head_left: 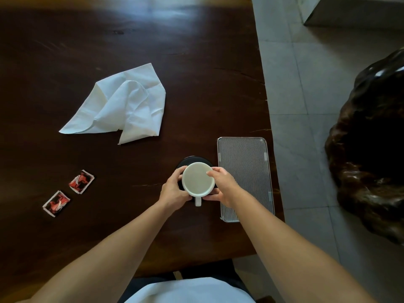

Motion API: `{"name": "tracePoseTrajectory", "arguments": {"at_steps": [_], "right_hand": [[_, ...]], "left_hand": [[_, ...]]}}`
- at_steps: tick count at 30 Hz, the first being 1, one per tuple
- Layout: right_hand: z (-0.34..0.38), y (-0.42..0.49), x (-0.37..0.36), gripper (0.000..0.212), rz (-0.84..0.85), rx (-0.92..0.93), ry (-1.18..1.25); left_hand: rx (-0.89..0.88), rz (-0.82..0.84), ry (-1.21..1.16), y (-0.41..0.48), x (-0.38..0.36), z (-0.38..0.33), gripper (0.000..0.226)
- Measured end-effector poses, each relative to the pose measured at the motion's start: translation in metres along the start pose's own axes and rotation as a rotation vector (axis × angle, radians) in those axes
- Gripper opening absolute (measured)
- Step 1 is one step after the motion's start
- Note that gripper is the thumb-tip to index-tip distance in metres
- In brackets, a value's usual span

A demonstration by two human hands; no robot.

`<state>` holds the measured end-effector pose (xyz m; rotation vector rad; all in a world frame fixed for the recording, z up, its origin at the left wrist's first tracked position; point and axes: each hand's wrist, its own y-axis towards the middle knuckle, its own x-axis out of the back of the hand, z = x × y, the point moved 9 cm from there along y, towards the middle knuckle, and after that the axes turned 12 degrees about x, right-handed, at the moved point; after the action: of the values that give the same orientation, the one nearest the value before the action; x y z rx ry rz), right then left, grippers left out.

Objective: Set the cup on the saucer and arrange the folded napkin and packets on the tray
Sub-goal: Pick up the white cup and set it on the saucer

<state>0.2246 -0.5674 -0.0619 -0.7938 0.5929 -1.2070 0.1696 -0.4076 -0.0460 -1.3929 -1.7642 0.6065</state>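
Observation:
A white cup (pixel 198 179) with its handle pointing toward me is over a black saucer (pixel 194 160) on the dark wooden table. My left hand (pixel 173 190) grips the cup's left side and my right hand (pixel 223 185) grips its right side and rim. Whether the cup rests on the saucer or hovers just above it cannot be told. A striped rectangular tray (pixel 244 167) lies just right of the saucer. A white napkin (pixel 122 106) lies loosely crumpled at the table's middle left. Two red-and-black packets (pixel 81 181) (pixel 56 203) lie at the left.
The table's right edge (pixel 270 127) runs just past the tray, with grey tiled floor beyond. A dark glossy carved wooden piece (pixel 371 149) stands on the floor at the right. The near table edge is by my body.

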Motion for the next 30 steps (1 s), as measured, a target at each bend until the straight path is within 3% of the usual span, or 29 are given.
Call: {"name": "tracePoseTrajectory", "arguments": {"at_steps": [4,20,30], "right_hand": [[0.002,0.001,0.0,0.012,0.029,0.019,-0.023],[0.003,0.0,-0.008,0.035,0.145,0.049,-0.064],[-0.003,0.005,-0.008,0.028,0.167,0.031,-0.093]], "left_hand": [[0.024,0.012,-0.044,-0.003,-0.002,0.002,0.083],[0.07,-0.047,-0.03,-0.003,0.0,0.006,0.076],[0.083,-0.051,-0.041,0.0,0.003,0.011,0.071]]}}
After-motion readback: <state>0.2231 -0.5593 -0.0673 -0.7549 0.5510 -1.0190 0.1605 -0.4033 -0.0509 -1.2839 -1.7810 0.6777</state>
